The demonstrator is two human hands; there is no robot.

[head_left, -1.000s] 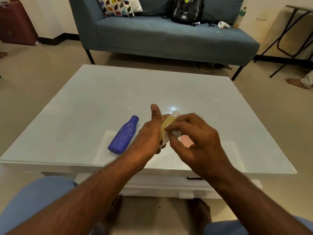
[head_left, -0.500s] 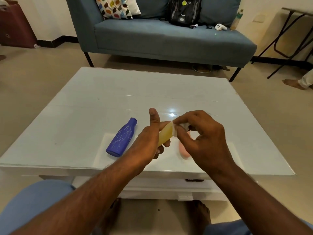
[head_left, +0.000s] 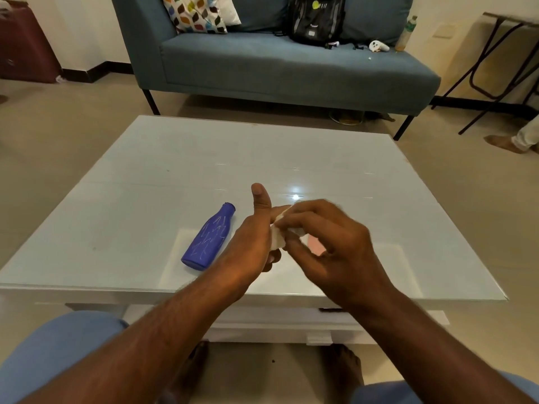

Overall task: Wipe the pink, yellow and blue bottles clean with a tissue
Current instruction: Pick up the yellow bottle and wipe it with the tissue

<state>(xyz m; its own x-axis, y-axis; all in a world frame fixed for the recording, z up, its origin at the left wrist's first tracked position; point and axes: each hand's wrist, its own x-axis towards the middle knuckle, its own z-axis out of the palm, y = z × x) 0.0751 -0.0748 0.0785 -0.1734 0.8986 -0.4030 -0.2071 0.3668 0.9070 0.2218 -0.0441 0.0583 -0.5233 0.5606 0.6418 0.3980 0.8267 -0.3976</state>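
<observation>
A blue bottle (head_left: pixel 208 237) lies on its side on the white glass-topped table (head_left: pixel 291 147), left of my hands. My left hand (head_left: pixel 250 246) is held above the table's near part with the thumb up, gripping the yellow bottle (head_left: pixel 283 212), of which only a pale sliver shows. My right hand (head_left: pixel 329 243) pinches a crumpled white tissue (head_left: pixel 278 239) against that bottle, right beside my left fingers. The pink bottle (head_left: pixel 316 246) lies on the table under my right hand, glimpsed between the fingers.
Beyond the table stands a blue sofa (head_left: pixel 277 68) with a patterned cushion (head_left: pixel 198 13) and a black backpack (head_left: pixel 316 18). A folding table (head_left: pixel 501 53) and a person's foot (head_left: pixel 501 142) are at the right, and a dark red case (head_left: pixel 23 45) at the left.
My right hand has slid the tissue down along the yellow bottle toward my left hand, and now covers most of the bottle. The blue bottle has not moved.
</observation>
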